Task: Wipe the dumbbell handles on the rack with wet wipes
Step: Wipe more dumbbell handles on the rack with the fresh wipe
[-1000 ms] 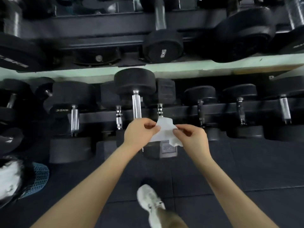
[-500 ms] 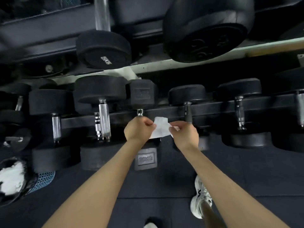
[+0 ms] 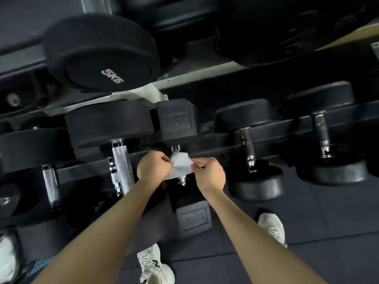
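A white wet wipe [image 3: 181, 166] is stretched between my left hand [image 3: 152, 167] and my right hand [image 3: 209, 174], both pinching its edges. It lies over the chrome handle of a hex dumbbell [image 3: 177, 121] on the lower shelf of the rack [image 3: 287, 125]; only the handle's ends show above and below the wipe. The dumbbell's near head [image 3: 193, 219] reads 30KG. A round-headed dumbbell with a knurled chrome handle [image 3: 121, 162] sits just to the left. Another, with a dark handle [image 3: 248, 148], sits to the right.
An upper shelf holds a 5KG dumbbell [image 3: 102, 56] overhead. More dumbbells line the lower shelf on both sides. My white shoes [image 3: 155, 265] stand on dark rubber floor tiles [image 3: 328, 222]. A blue mesh basket [image 3: 39, 267] with white material sits at the bottom left.
The view has closed in on the rack and shifted right. Both hands with the wipe have come down onto the hex dumbbell's handle.
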Available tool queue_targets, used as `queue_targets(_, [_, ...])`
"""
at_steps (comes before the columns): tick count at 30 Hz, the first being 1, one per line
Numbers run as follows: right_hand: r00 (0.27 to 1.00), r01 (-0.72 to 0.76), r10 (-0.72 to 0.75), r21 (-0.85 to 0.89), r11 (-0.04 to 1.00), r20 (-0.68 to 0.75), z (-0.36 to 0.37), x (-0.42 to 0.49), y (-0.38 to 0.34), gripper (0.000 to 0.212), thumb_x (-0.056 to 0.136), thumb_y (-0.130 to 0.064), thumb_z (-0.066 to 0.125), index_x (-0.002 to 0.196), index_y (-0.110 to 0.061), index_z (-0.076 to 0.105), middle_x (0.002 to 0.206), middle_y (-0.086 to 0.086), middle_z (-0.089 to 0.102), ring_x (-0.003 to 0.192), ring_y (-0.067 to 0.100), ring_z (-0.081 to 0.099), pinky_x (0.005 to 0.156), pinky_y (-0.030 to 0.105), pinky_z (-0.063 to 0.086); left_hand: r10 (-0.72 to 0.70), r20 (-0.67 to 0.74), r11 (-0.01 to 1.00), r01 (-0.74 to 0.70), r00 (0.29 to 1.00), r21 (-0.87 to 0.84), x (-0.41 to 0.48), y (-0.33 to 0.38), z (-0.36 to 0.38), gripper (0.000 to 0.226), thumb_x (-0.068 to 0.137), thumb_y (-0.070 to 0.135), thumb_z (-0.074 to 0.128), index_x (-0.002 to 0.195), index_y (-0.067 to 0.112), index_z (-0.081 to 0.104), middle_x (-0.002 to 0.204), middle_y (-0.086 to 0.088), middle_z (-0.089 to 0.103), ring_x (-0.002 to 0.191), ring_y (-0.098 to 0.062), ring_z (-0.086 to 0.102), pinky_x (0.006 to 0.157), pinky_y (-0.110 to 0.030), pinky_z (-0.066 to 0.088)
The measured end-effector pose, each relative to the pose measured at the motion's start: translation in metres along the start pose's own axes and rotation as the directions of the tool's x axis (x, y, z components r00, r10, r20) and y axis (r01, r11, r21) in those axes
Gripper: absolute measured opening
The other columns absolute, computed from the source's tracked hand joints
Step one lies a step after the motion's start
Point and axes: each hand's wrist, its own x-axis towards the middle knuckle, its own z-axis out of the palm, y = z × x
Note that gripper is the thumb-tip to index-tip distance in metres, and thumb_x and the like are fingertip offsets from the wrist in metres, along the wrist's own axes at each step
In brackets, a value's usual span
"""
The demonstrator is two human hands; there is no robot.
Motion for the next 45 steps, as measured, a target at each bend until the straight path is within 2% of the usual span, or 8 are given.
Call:
queue_targets(9, [0.994, -0.072, 0.090, 0.270, 0.960, -0.055, 0.046, 0.015, 0.009, 0.033, 0.091, -0.003, 0.048, 0.109, -0.020, 0.070, 0.109, 0.002, 0.068, 0.088, 0.017, 0.064, 0.076, 0.026, 0.052, -0.186, 0.135, 0.837, 0.229, 0.973, -0.497, 0.038, -0.026, 0.032, 0.019, 0.082, 0.012, 0.065, 0.099, 0.021, 0.067, 0.101, -0.007, 0.069, 0.092, -0.025, 0.065, 0.085, -0.032, 0.052])
queue_targets(15, [0.979, -0.192, 0.128, 0.525, 0.829, 0.156, 0.036, 0.024, 0.019, 0.026, 0.089, -0.018, 0.064, 0.114, -0.012, 0.066, 0.092, -0.008, 0.067, 0.079, 0.000, 0.059, 0.060, 0.008, 0.045, -0.222, 0.351, 0.680, 0.403, 0.910, -0.613, 0.045, -0.016, 0.041, 0.022, 0.091, 0.009, 0.055, 0.113, 0.012, 0.060, 0.109, -0.009, 0.060, 0.096, -0.023, 0.053, 0.060, -0.030, 0.044])
queue_targets(22, [0.957, -0.281, 0.188, 0.536, 0.796, 0.222, 0.055, 0.035, 0.014, 0.037, 0.086, -0.019, 0.069, 0.119, -0.005, 0.063, 0.094, -0.002, 0.064, 0.088, 0.011, 0.061, 0.080, 0.019, 0.047, -0.214, 0.391, 0.434, 0.446, 0.895, -0.783, 0.040, -0.004, 0.053, 0.039, 0.088, -0.001, 0.058, 0.126, 0.003, 0.055, 0.127, -0.016, 0.058, 0.095, -0.022, 0.053, 0.087, -0.030, 0.044])
queue_targets(25, [0.948, -0.316, 0.209, 0.653, 0.688, 0.238, 0.059, 0.040, 0.004, 0.027, 0.086, -0.010, 0.068, 0.111, -0.002, 0.064, 0.087, 0.001, 0.064, 0.070, 0.008, 0.061, 0.062, 0.008, 0.049, -0.228, 0.330, 0.382, 0.396, 0.916, -0.835, 0.042, -0.004, 0.052, 0.039, 0.085, -0.002, 0.061, 0.124, 0.003, 0.057, 0.123, -0.018, 0.060, 0.090, -0.023, 0.057, 0.085, -0.030, 0.049])
queue_targets(28, [0.951, -0.309, 0.192, 0.717, 0.625, 0.243, 0.057, 0.046, -0.008, 0.027, 0.082, -0.009, 0.071, 0.108, 0.000, 0.065, 0.081, 0.005, 0.067, 0.068, 0.013, 0.064, 0.065, 0.018, 0.056, -0.259, 0.304, 0.387, 0.387, 0.917, -0.837, 0.039, 0.002, 0.045, 0.041, 0.085, 0.008, 0.065, 0.125, 0.010, 0.056, 0.108, -0.001, 0.058, 0.085, -0.016, 0.051, 0.053, -0.013, 0.047])
queue_targets(31, [0.957, -0.288, 0.180, 0.677, 0.677, 0.228, 0.059, 0.045, -0.002, 0.033, 0.082, -0.014, 0.073, 0.112, -0.004, 0.065, 0.099, 0.008, 0.070, 0.095, 0.023, 0.067, 0.093, 0.036, 0.052, -0.266, 0.286, 0.452, 0.381, 0.921, -0.807, 0.037, 0.000, 0.047, 0.040, 0.084, 0.015, 0.068, 0.122, 0.010, 0.059, 0.110, 0.000, 0.060, 0.088, -0.013, 0.049, 0.071, -0.023, 0.042])
queue_targets(36, [0.949, -0.304, 0.172, 0.615, 0.728, 0.265, 0.053, 0.038, 0.009, 0.029, 0.083, -0.019, 0.072, 0.109, -0.008, 0.066, 0.093, 0.000, 0.069, 0.092, 0.014, 0.064, 0.095, 0.030, 0.049, -0.295, 0.312, 0.514, 0.425, 0.903, -0.745, 0.033, -0.003, 0.048, 0.033, 0.083, 0.017, 0.070, 0.115, 0.015, 0.063, 0.108, -0.001, 0.064, 0.084, -0.015, 0.052, 0.072, -0.029, 0.036])
queue_targets(45, [0.932, -0.363, 0.184, 0.816, 0.449, 0.314, 0.065, 0.053, -0.006, 0.029, 0.081, -0.003, 0.070, 0.110, 0.001, 0.065, 0.106, 0.025, 0.067, 0.095, 0.037, 0.066, 0.092, 0.049, 0.052, -0.260, 0.368, 0.371, 0.444, 0.893, -0.816, 0.042, 0.002, 0.048, 0.034, 0.086, 0.026, 0.065, 0.119, 0.016, 0.061, 0.104, 0.003, 0.064, 0.082, -0.014, 0.056, 0.080, -0.032, 0.038])
